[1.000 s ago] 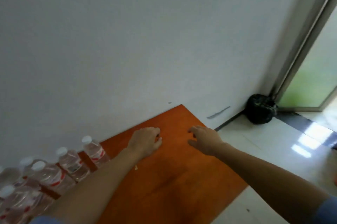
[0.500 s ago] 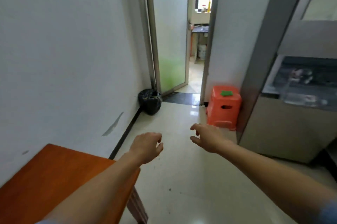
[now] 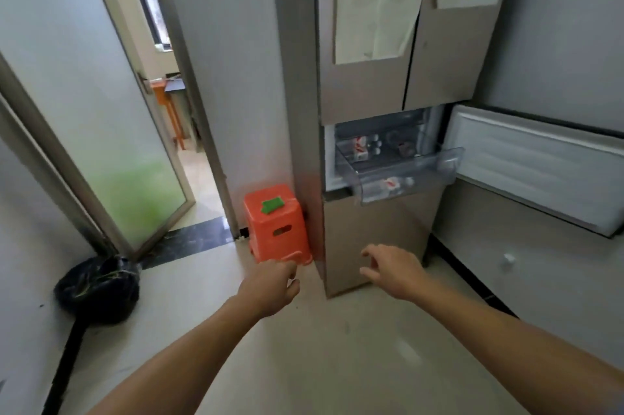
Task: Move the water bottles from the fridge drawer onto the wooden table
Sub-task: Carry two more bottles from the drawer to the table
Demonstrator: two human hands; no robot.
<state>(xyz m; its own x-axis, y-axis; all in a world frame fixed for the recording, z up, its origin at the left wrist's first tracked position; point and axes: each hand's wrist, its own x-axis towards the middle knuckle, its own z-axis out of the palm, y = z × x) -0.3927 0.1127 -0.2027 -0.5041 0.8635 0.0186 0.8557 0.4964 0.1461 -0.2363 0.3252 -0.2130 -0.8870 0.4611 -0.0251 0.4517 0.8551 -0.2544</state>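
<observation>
While both hands are stretched forward holding nothing, left hand (image 3: 270, 286) has fingers loosely curled and right hand (image 3: 391, 271) has fingers spread and relaxed. Above and beyond the right hand, the clear fridge drawer (image 3: 449, 161) stands pulled out. Red-labelled water bottles (image 3: 360, 148) sit toward its back left, and one more bottle (image 3: 390, 184) lies behind the front wall. Orange stool (image 3: 275, 228) is just past the left hand, with a green item (image 3: 273, 205) on top. Black bag (image 3: 98, 289) sits on the floor, well left of the left hand.
</observation>
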